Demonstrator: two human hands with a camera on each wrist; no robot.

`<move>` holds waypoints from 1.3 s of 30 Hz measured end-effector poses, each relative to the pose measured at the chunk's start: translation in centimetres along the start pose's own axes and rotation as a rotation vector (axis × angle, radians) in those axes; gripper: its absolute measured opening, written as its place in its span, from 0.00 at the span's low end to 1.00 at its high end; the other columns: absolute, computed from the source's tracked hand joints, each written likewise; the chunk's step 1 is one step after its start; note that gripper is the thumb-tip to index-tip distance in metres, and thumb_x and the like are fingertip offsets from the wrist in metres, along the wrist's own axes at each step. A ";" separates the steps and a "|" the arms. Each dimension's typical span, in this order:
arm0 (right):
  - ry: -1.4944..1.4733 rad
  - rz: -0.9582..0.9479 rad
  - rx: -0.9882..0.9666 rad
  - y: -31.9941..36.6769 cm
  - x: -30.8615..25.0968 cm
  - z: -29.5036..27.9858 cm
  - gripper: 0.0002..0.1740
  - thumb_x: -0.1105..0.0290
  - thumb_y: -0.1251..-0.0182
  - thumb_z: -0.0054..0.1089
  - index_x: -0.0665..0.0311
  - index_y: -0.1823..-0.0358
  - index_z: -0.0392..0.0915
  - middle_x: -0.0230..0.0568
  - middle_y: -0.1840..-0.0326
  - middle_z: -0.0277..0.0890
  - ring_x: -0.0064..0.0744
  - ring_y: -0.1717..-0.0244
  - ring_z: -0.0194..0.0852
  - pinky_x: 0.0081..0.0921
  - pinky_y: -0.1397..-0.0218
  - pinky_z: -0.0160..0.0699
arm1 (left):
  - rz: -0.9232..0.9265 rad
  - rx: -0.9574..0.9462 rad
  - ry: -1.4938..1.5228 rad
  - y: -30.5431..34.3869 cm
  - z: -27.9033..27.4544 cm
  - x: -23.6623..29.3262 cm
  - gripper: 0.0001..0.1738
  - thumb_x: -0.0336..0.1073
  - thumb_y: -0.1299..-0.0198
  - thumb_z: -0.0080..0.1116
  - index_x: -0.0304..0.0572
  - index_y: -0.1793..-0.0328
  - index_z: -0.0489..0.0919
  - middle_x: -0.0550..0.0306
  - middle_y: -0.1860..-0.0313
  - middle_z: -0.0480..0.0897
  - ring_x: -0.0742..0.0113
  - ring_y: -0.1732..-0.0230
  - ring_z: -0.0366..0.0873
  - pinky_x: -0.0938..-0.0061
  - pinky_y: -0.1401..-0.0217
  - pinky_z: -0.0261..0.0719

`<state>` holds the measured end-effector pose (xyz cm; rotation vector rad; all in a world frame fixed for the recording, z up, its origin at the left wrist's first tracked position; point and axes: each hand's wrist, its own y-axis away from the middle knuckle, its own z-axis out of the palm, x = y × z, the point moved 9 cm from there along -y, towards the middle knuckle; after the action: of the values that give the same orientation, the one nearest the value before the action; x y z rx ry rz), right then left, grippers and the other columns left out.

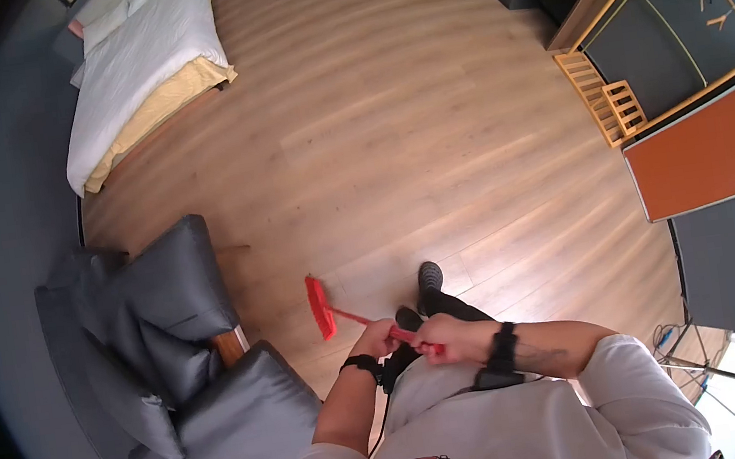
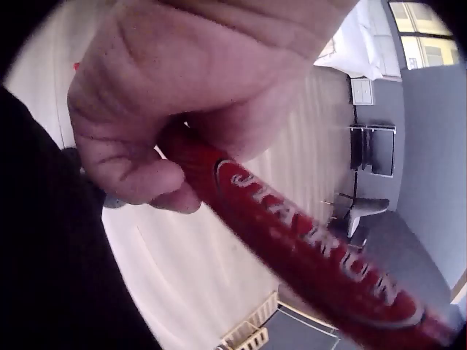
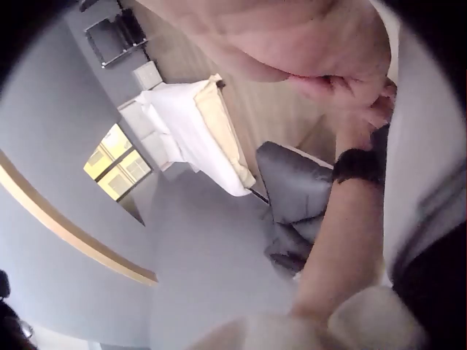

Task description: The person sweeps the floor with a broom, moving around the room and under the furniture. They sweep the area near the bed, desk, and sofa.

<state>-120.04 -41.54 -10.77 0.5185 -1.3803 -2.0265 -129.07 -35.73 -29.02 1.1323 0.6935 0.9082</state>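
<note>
A red broom (image 1: 320,309) slants across the front of the person, its bristled head down at the wooden floor on the left. The left hand (image 1: 379,338) grips its handle partway down. Closer to the handle's end, the right hand (image 1: 454,338) holds it, with a bit of red sticking out past the fingers. Up close in the left wrist view, the left hand (image 2: 175,95) has its fingers curled round the red handle (image 2: 292,240), which bears pale lettering. The right wrist view shows the right hand (image 3: 292,36) from behind, hiding the handle.
A grey sofa (image 1: 180,271) with loose cushions stands close on the left. Beyond it is a bed (image 1: 145,64) with white bedding. At the right are a wooden clothes rack (image 1: 589,92) and an orange board (image 1: 698,157). A stand with cables (image 1: 705,362) is near the right elbow.
</note>
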 end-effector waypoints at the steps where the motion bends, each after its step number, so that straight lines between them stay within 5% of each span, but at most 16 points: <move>1: -0.008 0.015 0.026 0.9 0.5 -0.5 0.07 0.79 0.45 0.49 0.63 0.79 0.64 0.31 0.85 0.59 0.20 0.87 0.58 0.14 0.89 0.56 | 0.025 -0.024 -0.032 1.2 1.3 0.1 0.03 0.29 0.53 0.48 0.43 0.75 0.67 0.58 0.84 0.69 0.68 0.85 0.66 0.80 0.86 0.64; 5: -0.108 0.075 -0.030 3.6 2.0 -0.9 0.07 0.79 0.46 0.50 0.63 0.78 0.64 0.30 0.84 0.60 0.19 0.87 0.58 0.12 0.89 0.57 | -0.027 -0.136 0.003 4.4 3.9 -0.4 0.06 0.31 0.52 0.52 0.45 0.79 0.68 0.60 0.85 0.71 0.69 0.85 0.68 0.81 0.85 0.65; 7: 0.007 0.119 -0.116 4.6 2.6 -0.2 0.05 0.79 0.46 0.49 0.62 0.69 0.65 0.31 0.80 0.62 0.15 0.87 0.57 0.08 0.89 0.55 | -0.006 -0.123 0.011 5.6 3.4 -1.2 0.06 0.32 0.51 0.52 0.45 0.78 0.70 0.60 0.85 0.72 0.70 0.85 0.68 0.81 0.86 0.64; 11: 0.320 0.058 -0.132 5.9 3.5 2.1 0.05 0.78 0.47 0.50 0.60 0.70 0.66 0.30 0.83 0.62 0.14 0.87 0.57 0.08 0.90 0.56 | 0.058 -0.168 0.110 7.5 1.3 -3.1 0.07 0.32 0.50 0.51 0.45 0.78 0.69 0.60 0.85 0.73 0.70 0.86 0.68 0.79 0.87 0.62; 18: 0.207 0.235 -0.213 -5.0 4.4 3.7 0.03 0.76 0.46 0.51 0.65 0.72 0.67 0.30 0.85 0.63 0.13 0.91 0.55 0.09 0.92 0.56 | 0.024 0.110 0.321 1.4 -9.1 -4.0 0.06 0.32 0.51 0.46 0.45 0.78 0.67 0.60 0.86 0.68 0.70 0.88 0.62 0.80 0.88 0.61; 21: 0.114 0.277 -0.224 -5.9 5.5 5.1 0.04 0.75 0.45 0.52 0.68 0.73 0.67 0.30 0.85 0.63 0.14 0.91 0.57 0.10 0.92 0.57 | -0.056 0.036 0.170 0.4 -10.4 -5.1 0.09 0.35 0.49 0.45 0.45 0.80 0.66 0.61 0.85 0.69 0.72 0.86 0.65 0.80 0.87 0.64; 24: 0.264 0.098 -0.058 -3.7 5.3 3.1 0.05 0.75 0.43 0.51 0.69 0.74 0.68 0.32 0.85 0.64 0.15 0.91 0.57 0.11 0.92 0.57 | -0.061 -0.011 0.019 -0.5 -8.3 -6.3 0.07 0.34 0.49 0.46 0.45 0.78 0.66 0.61 0.85 0.68 0.71 0.86 0.65 0.81 0.87 0.63; 27: 0.205 0.141 0.051 -0.1 6.6 0.1 0.04 0.75 0.43 0.50 0.67 0.74 0.68 0.31 0.84 0.63 0.15 0.91 0.54 0.10 0.92 0.53 | -0.074 -0.073 -0.117 0.1 -3.7 -7.2 0.06 0.35 0.49 0.48 0.44 0.76 0.67 0.60 0.85 0.69 0.70 0.86 0.66 0.80 0.87 0.63; 32: 0.167 0.107 0.018 4.4 5.8 -1.9 0.06 0.76 0.45 0.50 0.65 0.78 0.66 0.30 0.84 0.61 0.16 0.88 0.56 0.11 0.91 0.53 | -0.083 -0.179 -0.061 4.1 3.1 -6.7 0.07 0.33 0.50 0.49 0.44 0.78 0.69 0.61 0.86 0.70 0.71 0.86 0.67 0.81 0.87 0.62; 39: 0.408 -0.077 -0.015 7.2 4.3 -1.1 0.04 0.79 0.51 0.51 0.63 0.75 0.67 0.30 0.85 0.61 0.16 0.89 0.57 0.13 0.92 0.52 | 0.065 -0.054 0.079 5.3 2.6 -5.2 0.05 0.29 0.54 0.49 0.43 0.79 0.67 0.58 0.86 0.68 0.71 0.88 0.64 0.81 0.91 0.54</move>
<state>-120.52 -47.10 -4.40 0.9316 -1.1101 -1.8554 -130.69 -40.66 -23.14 1.0811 0.6960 1.0252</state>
